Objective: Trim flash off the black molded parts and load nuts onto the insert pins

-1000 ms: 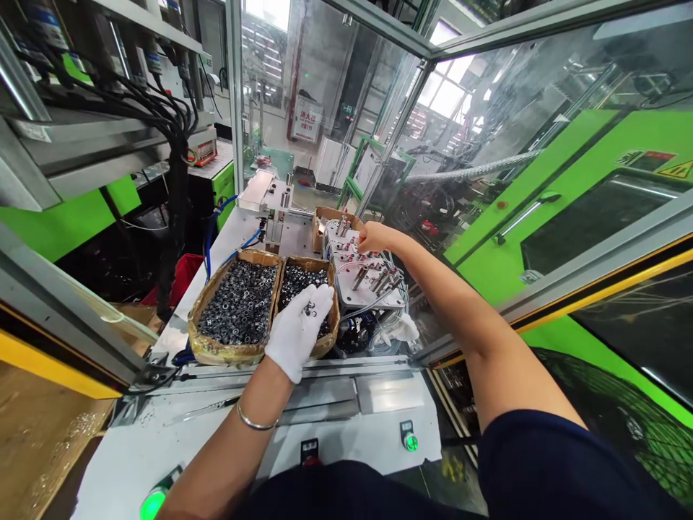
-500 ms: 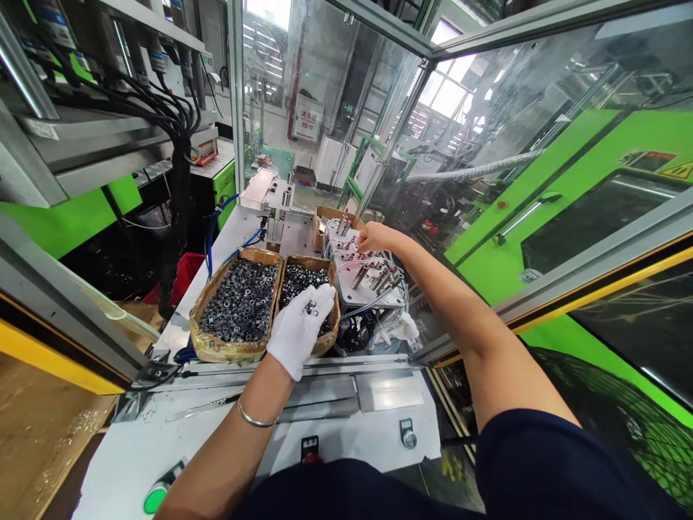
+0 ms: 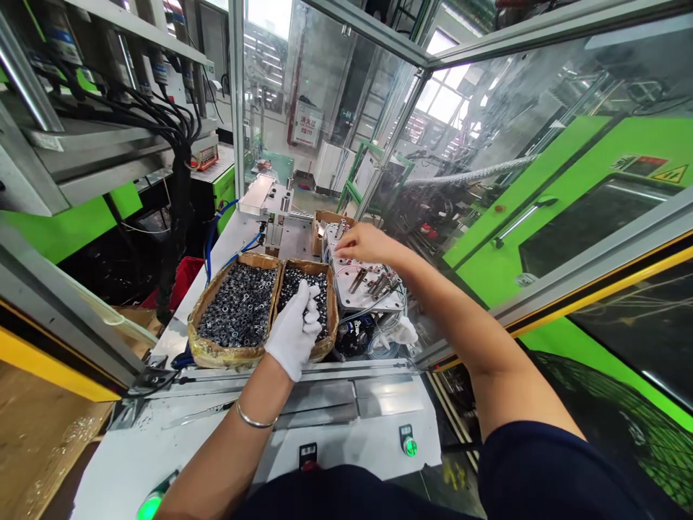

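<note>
My left hand wears a white glove and is raised palm up over the right-hand cardboard box. Its fingers curl in over the palm, around small black rings that they now mostly hide. The bare right hand reaches over a metal fixture plate with upright pins and thin tubes. Thumb and fingertips are pinched together just above the plate; what they hold, if anything, is too small to make out. Loose black rings fill the left-hand box, and small dark parts lie in the other.
Behind the fixture stands another cardboard box. A metal post and clear panels enclose the back and right. Machinery with hanging black cables is at left. Green push buttons sit on the front panel.
My left fingers have curled over the rings that lay on the open palm. My right hand has shifted slightly left and nearer over the fixture. The right push button now glows green.
</note>
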`<state>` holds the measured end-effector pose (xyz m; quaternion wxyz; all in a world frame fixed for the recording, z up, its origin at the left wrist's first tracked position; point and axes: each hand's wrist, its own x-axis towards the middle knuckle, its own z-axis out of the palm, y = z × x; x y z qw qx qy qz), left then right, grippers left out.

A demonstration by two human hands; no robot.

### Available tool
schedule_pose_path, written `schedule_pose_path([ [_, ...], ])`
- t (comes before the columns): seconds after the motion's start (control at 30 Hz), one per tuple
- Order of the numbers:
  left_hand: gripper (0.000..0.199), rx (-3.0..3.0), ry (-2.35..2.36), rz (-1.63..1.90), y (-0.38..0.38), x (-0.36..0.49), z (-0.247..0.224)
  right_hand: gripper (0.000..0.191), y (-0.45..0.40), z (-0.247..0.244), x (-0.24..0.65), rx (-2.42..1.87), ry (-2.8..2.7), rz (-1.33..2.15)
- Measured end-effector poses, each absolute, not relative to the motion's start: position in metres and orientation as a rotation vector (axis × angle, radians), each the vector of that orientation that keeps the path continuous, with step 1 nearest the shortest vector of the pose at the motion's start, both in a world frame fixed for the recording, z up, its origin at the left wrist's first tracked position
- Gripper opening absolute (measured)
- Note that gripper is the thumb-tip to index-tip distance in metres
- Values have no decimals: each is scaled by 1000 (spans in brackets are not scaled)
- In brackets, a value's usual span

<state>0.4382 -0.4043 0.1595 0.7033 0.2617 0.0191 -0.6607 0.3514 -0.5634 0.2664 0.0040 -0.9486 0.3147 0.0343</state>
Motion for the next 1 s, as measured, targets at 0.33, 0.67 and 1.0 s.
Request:
schedule_pose_path([
  [0.33,27,577,-54,-1549,-405,438,159,20,-510,265,351,-3082,638,187],
  [0.67,18,548,99,-1391,-405,443,152,28,-599,247,281,-2814,1531,314],
  [1.0,13,595,82,-1420,-399,440,160,29,-606,237,277,-2675,1517,232],
])
